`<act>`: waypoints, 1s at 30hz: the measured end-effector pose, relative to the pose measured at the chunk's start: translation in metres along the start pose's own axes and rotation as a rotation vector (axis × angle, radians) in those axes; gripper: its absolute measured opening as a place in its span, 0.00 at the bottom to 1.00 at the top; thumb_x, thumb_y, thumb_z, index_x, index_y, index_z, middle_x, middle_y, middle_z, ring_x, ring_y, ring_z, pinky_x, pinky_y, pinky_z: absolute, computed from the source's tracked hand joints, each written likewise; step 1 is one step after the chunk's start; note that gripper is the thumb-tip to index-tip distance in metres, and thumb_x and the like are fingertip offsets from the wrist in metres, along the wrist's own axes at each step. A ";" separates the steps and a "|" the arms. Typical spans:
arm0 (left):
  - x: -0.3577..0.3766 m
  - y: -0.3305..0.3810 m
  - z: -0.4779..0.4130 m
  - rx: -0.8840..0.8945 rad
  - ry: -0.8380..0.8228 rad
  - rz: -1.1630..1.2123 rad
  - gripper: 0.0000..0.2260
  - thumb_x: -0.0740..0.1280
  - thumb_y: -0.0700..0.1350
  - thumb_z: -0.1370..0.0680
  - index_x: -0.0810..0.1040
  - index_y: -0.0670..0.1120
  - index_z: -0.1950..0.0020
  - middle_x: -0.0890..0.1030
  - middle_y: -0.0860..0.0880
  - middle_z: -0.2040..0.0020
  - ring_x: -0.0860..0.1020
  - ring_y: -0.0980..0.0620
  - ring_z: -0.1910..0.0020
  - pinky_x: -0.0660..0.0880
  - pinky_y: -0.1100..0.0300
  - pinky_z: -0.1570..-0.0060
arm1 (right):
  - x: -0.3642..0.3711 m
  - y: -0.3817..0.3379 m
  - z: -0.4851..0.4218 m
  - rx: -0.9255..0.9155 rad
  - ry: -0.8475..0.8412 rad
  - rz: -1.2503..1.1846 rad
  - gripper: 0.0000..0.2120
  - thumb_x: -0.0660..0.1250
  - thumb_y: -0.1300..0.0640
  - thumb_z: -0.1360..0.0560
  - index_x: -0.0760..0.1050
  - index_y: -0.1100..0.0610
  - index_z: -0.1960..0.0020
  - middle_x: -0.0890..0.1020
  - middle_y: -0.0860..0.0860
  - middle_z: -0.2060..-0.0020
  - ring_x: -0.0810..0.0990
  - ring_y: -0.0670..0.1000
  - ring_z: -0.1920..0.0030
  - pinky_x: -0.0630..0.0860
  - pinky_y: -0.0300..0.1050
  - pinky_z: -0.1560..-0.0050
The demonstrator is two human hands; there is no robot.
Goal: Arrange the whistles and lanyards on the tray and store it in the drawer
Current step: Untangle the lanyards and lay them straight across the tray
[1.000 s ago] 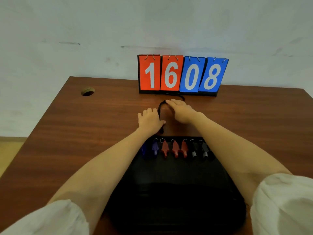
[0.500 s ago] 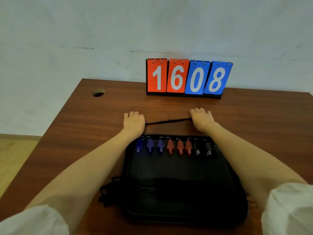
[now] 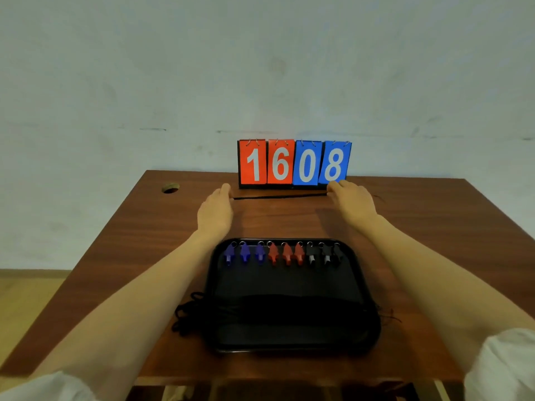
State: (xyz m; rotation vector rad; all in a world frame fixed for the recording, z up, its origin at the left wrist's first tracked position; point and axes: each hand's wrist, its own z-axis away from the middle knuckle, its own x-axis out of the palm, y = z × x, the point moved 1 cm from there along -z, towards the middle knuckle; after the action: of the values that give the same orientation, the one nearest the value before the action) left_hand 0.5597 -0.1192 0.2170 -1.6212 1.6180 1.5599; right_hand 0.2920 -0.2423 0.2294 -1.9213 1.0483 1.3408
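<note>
A: What are the two hands doing?

B: The left hand [image 3: 215, 211] and the right hand [image 3: 351, 201] are far out on the brown table [image 3: 115, 241]. A black lanyard [image 3: 279, 196] runs in a straight line from one hand to the other. Each hand is at one end of it.

A: Are the hands squeezing it?

B: I cannot tell. The fingers are turned away, so the ends of the string are hidden under them.

A: What is past the hands?

B: A score board [image 3: 293, 163] with red and blue cards that say 1608. The right hand's fingertips are just beside its blue end.

A: And closer in than the hands?

B: A black tray [image 3: 367, 299], between the two arms. Along the tray edge nearest the hands is a row of whistles: three blue whistles [image 3: 244, 253], three red whistles [image 3: 287, 254], and three black whistles [image 3: 325, 253].

A: Any more string?

B: Yes. A bunch of black lanyards [image 3: 289, 309] lies across the tray, farther from the hands. Some loops [image 3: 185, 315] spill over the tray's edge on the left arm's side.
</note>
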 end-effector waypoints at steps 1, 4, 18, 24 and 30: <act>-0.005 0.000 0.003 -0.030 0.023 0.044 0.05 0.55 0.42 0.19 0.70 0.44 0.50 0.78 0.45 0.53 0.74 0.47 0.59 0.70 0.54 0.62 | -0.009 0.001 0.005 -0.004 0.029 -0.026 0.10 0.57 0.56 0.19 0.74 0.60 0.45 0.79 0.56 0.54 0.77 0.58 0.55 0.68 0.48 0.59; -0.020 0.003 0.018 -0.097 0.052 0.137 0.04 0.55 0.41 0.19 0.68 0.45 0.52 0.77 0.45 0.54 0.74 0.47 0.59 0.68 0.55 0.62 | -0.032 0.001 0.025 0.012 0.074 -0.087 0.11 0.59 0.52 0.20 0.76 0.59 0.49 0.79 0.54 0.55 0.77 0.55 0.56 0.72 0.47 0.62; -0.032 -0.040 0.113 0.077 0.025 0.186 0.11 0.59 0.48 0.20 0.79 0.49 0.44 0.78 0.49 0.52 0.77 0.48 0.52 0.70 0.58 0.55 | -0.046 -0.002 0.117 -0.052 -0.083 -0.221 0.13 0.55 0.60 0.19 0.75 0.59 0.39 0.77 0.54 0.46 0.73 0.54 0.42 0.70 0.45 0.44; -0.024 -0.059 0.145 -0.007 -0.089 0.146 0.09 0.58 0.46 0.19 0.78 0.48 0.48 0.75 0.50 0.53 0.76 0.45 0.52 0.71 0.52 0.53 | -0.035 -0.005 0.155 0.011 -0.229 -0.311 0.08 0.61 0.58 0.21 0.78 0.57 0.47 0.82 0.53 0.51 0.79 0.55 0.50 0.75 0.52 0.47; -0.017 -0.062 0.168 0.011 -0.243 0.169 0.09 0.60 0.41 0.20 0.80 0.44 0.46 0.76 0.47 0.53 0.76 0.45 0.49 0.69 0.58 0.50 | -0.018 -0.008 0.181 0.025 -0.319 -0.269 0.13 0.59 0.57 0.19 0.78 0.58 0.41 0.80 0.56 0.48 0.78 0.57 0.47 0.73 0.48 0.47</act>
State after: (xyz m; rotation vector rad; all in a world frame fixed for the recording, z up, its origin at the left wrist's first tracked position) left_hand 0.5468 0.0475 0.1514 -1.2588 1.6609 1.7516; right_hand 0.2056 -0.0882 0.1854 -1.6874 0.6253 1.4091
